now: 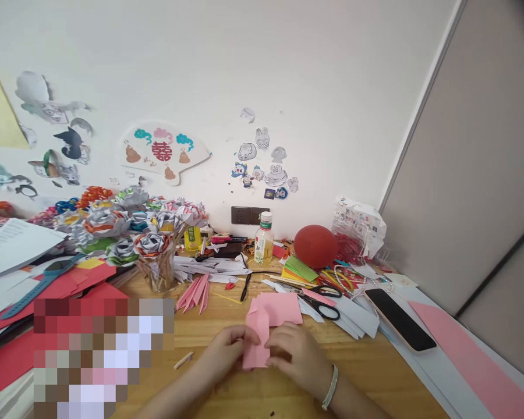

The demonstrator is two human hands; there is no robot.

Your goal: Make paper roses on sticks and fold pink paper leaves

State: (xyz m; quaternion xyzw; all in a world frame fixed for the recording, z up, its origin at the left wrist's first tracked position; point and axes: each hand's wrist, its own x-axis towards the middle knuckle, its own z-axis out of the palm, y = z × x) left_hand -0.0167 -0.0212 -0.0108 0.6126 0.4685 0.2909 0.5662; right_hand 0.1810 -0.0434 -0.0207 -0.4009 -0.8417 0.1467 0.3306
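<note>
Left hand [227,348]: fingers curled and held close together, tips pinching the left edge of the pink paper [274,311].
Pink paper: one sheet, matte, partly folded. The far part is a wide flat panel. The near part is a narrower folded strip with a crease down its left side. It lies on the table at centre, between the two hands and close to the person.
Long axis: near to far, with the far end leaning slightly right. The narrow end points toward the person.
Right hand [297,354]: fingers bent and pressed together, pinching the strip's right edge. There is a pale bracelet [330,387] on the wrist.
Surface: a wooden table [375,372], heavily cluttered. At left is a jar of paper flowers [157,259]. Behind the paper stands a bottle [264,238]. To the right are scissors [325,302], a red ball [315,245] and a phone [399,320].
Room: a white wall [332,87] with cartoon cut-outs stuck on it.
</note>
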